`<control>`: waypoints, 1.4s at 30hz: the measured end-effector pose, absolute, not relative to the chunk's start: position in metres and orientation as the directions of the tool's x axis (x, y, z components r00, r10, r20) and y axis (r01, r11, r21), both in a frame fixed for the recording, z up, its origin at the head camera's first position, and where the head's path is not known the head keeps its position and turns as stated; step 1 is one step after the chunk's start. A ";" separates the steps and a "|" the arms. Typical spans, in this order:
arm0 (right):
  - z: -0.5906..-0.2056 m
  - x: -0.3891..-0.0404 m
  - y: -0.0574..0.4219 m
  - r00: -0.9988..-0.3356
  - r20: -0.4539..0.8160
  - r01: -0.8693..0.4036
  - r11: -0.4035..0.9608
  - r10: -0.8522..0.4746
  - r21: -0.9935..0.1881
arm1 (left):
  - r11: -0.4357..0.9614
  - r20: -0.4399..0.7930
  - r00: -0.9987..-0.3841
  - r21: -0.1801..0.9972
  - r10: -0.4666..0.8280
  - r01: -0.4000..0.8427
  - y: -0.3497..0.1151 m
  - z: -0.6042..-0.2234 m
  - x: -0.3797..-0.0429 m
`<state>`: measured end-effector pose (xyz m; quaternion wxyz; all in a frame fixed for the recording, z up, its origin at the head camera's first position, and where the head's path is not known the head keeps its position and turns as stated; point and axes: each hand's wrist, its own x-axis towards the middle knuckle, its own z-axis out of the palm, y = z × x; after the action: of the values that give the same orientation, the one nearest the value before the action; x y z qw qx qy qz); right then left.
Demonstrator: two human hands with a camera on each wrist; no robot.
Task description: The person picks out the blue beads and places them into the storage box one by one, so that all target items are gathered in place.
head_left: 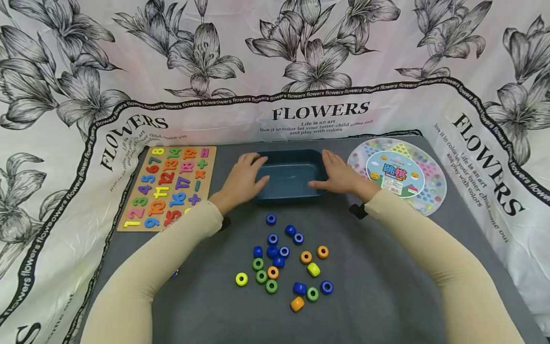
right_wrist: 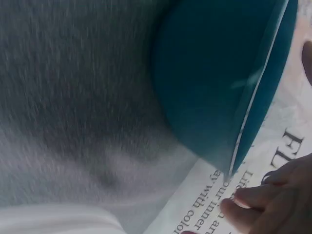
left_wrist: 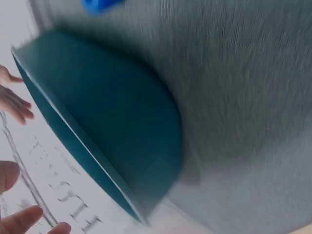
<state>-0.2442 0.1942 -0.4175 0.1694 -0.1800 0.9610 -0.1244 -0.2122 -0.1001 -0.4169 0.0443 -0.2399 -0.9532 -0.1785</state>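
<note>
A dark teal rectangular tray (head_left: 292,192) stands toward the back of the grey table, with nothing seen inside it. At its left end is my left hand (head_left: 241,180), fingers spread and thumb reaching over the near corner. My right hand (head_left: 339,176) mirrors it at the right end, its thumb pointing inward. In the left wrist view, fingers (left_wrist: 22,222) show beside the tray's rim, not curled around it. The right wrist view has relaxed fingers (right_wrist: 265,202) just off the tray wall (right_wrist: 209,83). Whether either hand touches the rim is unclear.
Several blue beads (head_left: 272,239), green beads (head_left: 261,276), orange beads (head_left: 306,257) and yellow beads (head_left: 241,279) lie scattered in front of the tray. A wooden number board (head_left: 148,198) is at left; a round game board (head_left: 434,179) is at right. Flower-printed cloth (head_left: 232,124) hangs behind.
</note>
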 end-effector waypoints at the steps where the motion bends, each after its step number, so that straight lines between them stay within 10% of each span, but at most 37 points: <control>1: -0.418 -0.240 0.196 -0.876 -0.280 -0.308 0.902 -0.392 -0.302 | 0.809 0.189 -0.871 0.323 0.453 0.491 -0.098 -0.417 -0.204; 12: -0.413 -0.223 0.205 -0.883 -0.280 -0.305 0.914 -0.377 -0.268 | 0.789 0.142 -0.861 0.350 0.488 0.505 -0.093 -0.444 -0.152; 42: -0.412 -0.226 0.197 -0.885 -0.289 -0.302 0.923 -0.365 -0.239 | 0.842 -0.192 -0.828 0.252 0.527 0.477 -0.083 -0.472 -0.149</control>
<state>-0.2257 0.1973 -0.4116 0.1662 -0.1726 0.9663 -0.0940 -0.1491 -0.0830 -0.4717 -0.1276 -0.2640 -0.9511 -0.0972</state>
